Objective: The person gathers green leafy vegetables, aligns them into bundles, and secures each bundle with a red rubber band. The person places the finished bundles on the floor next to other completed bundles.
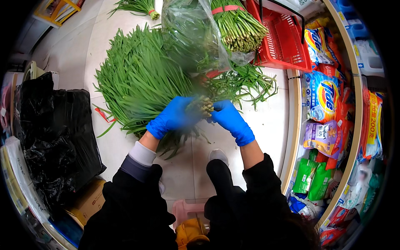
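My left hand (pixel 178 114), in a blue glove, is closed around a bunch of garlic chives, whose pale stem ends (pixel 204 106) point right. My right hand (pixel 228 120), gloved the same way, has its fingers against those ends; whether it pinches a stem is hidden. Long green leaves of a large chive pile (pixel 140 72) spread over the floor beyond and left of my hands. Loose leaf scraps (pixel 247 82) lie farther right. A thick bundle of chives (pixel 240 29) with a red band lies by a clear plastic bag (pixel 193 28). Part of the view is blurred.
A red shopping basket (pixel 281 40) stands at the upper right beside shelves (pixel 293 131) of detergent bags (pixel 323 97). A black plastic bag (pixel 62 134) and a cardboard box (pixel 90 200) are at left. A small banded bunch (pixel 140 7) lies at the far end. Below me is a pink stool (pixel 187 207).
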Tool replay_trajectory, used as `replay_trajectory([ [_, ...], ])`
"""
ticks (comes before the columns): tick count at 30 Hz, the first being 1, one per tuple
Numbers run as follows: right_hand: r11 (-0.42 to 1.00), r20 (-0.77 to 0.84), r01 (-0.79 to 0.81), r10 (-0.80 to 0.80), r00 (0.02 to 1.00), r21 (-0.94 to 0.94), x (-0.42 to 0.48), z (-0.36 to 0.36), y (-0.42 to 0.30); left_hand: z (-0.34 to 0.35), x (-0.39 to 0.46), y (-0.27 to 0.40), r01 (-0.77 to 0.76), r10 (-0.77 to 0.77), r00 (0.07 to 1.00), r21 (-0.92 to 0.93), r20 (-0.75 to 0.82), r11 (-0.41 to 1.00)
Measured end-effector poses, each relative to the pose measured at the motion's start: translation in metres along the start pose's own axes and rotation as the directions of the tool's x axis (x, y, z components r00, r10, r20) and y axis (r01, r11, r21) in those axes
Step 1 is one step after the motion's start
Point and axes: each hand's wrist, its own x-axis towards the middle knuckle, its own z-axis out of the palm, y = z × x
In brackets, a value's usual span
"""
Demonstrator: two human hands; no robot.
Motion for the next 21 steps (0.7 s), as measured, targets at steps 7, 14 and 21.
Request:
replay_trajectory([
  [7,0.966,0.108,-0.009,-0.020,0.994,0.258,-0.007,-0.005,-0.004,-0.004,-0.002,0.004,0.036,-0.037,0.999,-0.074,-0.023,0.997],
  [14,0.986,0.198,-0.031,-0.002,0.980,0.165,-0.003,-0.009,0.000,-0.008,-0.003,0.006,0.102,-0.103,0.995,-0.078,-0.007,0.992],
  [21,0.954,0.114,0.092,-0.130,0.985,0.286,-0.021,-0.008,0.009,-0.016,-0.009,0.004,0.148,-0.181,0.979,-0.286,-0.092,0.947],
])
